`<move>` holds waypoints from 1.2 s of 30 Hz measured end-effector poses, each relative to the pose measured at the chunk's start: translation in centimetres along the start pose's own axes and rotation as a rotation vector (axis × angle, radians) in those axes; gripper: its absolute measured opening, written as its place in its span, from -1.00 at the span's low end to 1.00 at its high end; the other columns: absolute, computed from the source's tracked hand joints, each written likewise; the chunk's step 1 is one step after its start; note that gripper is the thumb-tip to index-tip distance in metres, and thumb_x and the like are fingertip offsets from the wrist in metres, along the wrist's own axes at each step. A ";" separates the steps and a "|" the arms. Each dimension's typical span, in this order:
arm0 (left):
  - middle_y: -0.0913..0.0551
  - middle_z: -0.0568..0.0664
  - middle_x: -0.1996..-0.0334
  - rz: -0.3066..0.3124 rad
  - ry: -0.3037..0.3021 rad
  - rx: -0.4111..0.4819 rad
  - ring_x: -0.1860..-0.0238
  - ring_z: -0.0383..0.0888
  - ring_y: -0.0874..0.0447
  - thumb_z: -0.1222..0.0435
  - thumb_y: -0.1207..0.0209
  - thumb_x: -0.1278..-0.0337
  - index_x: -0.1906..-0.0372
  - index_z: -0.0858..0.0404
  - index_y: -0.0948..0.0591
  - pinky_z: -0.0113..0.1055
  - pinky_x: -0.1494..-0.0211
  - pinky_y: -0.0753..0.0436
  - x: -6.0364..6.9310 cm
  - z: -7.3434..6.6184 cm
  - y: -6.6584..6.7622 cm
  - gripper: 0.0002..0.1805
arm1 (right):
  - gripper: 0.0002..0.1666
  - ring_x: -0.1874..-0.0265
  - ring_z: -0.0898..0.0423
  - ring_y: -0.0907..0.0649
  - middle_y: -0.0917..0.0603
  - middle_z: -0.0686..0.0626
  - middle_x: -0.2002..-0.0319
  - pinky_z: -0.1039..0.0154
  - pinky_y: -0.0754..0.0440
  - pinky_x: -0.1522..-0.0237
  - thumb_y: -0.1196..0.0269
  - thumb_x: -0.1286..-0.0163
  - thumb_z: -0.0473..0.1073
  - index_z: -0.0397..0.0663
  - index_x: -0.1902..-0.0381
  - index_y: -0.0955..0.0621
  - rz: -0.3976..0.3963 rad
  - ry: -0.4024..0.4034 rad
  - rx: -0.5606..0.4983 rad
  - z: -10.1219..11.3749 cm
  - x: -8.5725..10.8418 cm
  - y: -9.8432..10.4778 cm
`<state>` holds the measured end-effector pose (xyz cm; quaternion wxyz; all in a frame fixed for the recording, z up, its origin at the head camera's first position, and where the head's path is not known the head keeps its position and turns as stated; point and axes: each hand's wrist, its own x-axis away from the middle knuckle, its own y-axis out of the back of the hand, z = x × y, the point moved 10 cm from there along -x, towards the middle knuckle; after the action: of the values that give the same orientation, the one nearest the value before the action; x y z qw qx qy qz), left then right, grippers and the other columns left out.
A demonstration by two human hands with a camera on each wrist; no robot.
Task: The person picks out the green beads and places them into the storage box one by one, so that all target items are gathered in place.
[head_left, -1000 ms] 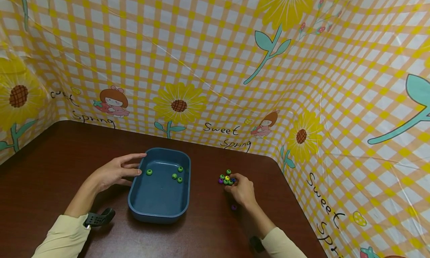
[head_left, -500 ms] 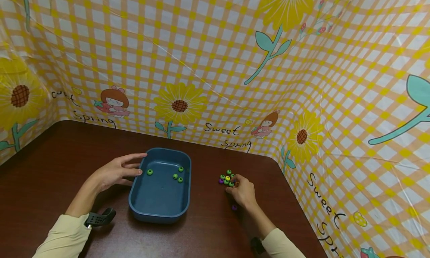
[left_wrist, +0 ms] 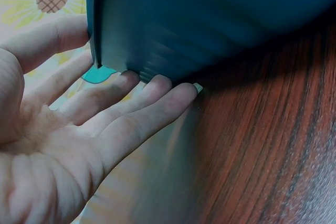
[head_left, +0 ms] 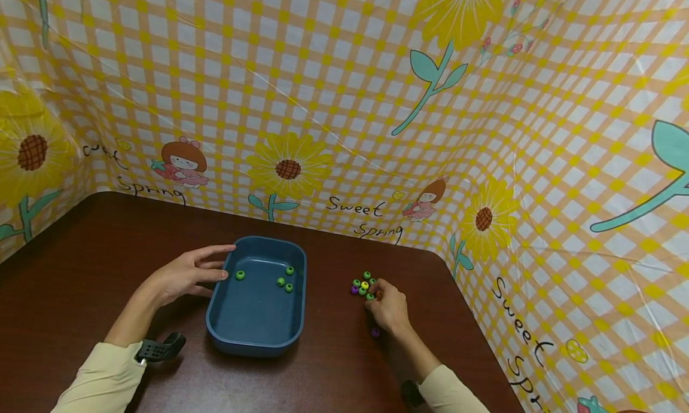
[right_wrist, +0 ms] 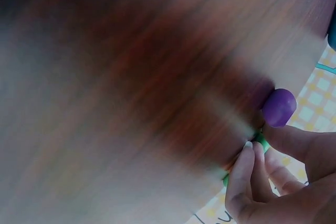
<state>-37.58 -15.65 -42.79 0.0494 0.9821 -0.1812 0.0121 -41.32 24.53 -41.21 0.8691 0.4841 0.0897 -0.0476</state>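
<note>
In the head view, my left hand [head_left: 180, 278] lies at the left side of a blue plastic bin [head_left: 255, 335], its extended fingers touching the rim and outer wall. Several green beads [head_left: 240, 275] lie inside the bin. My right hand [head_left: 390, 308] is at a small cluster of beads on the table, thumb and fingertips closed around a green bead [right_wrist: 261, 141], partly hidden in the right wrist view. Beside it in the cluster are a yellow bead [head_left: 365, 285], a purple bead [head_left: 354, 290], more green ones and a brown bead [head_left: 379, 294] by the fingers.
A single purple bead [head_left: 375, 332] lies apart, below the right hand near the wrist; a large purple bead [right_wrist: 279, 107] shows close up in the right wrist view. The dark wooden table [head_left: 334, 365] ends at a checked sunflower cloth [head_left: 344, 132] behind and at the sides.
The right hand's thumb has drawn in toward the fingers at a green bead. A brown bead has come into sight by the fingers, and the blue one is no longer visible. The left hand stays put.
</note>
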 end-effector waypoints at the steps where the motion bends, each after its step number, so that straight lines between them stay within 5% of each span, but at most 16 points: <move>1: -0.20 0.50 -0.49 0.001 -0.001 -0.003 -0.31 0.35 -0.52 0.27 -0.23 -0.39 -0.60 0.24 -0.12 0.11 -0.11 -0.71 0.0 0.0 0.0 -0.19 | -0.77 0.47 0.07 -0.59 -0.71 -0.03 0.50 0.05 -0.56 0.30 -0.42 -0.12 -0.36 -0.15 0.24 -0.66 0.003 0.001 0.000 0.0 0.0 0.0; 18: -0.19 0.50 -0.49 -0.002 0.003 0.002 -0.31 0.34 -0.53 0.27 -0.23 -0.39 -0.61 0.24 -0.10 0.10 -0.11 -0.71 0.1 0.0 0.0 -0.18 | -0.80 0.53 0.10 -0.58 -0.71 -0.05 0.51 0.15 -0.53 0.41 -0.46 -0.16 -0.29 -0.16 0.28 -0.65 0.004 0.032 -0.005 0.7 -0.2 0.0; 36: -0.20 0.50 -0.48 -0.003 -0.001 -0.001 -0.28 0.34 -0.56 0.28 -0.23 -0.38 -0.61 0.24 -0.11 0.11 -0.10 -0.71 0.0 0.1 0.0 -0.18 | -0.86 0.55 0.12 -0.67 -0.79 -0.17 0.36 0.26 -0.56 0.50 -0.40 -0.26 -0.32 -0.17 0.25 -0.65 -0.027 0.079 -0.118 4.3 -0.5 0.7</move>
<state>-37.60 -15.68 -42.87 0.0500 0.9824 -0.1797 0.0114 -41.24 21.27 -38.29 0.8912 0.4322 0.1331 -0.0350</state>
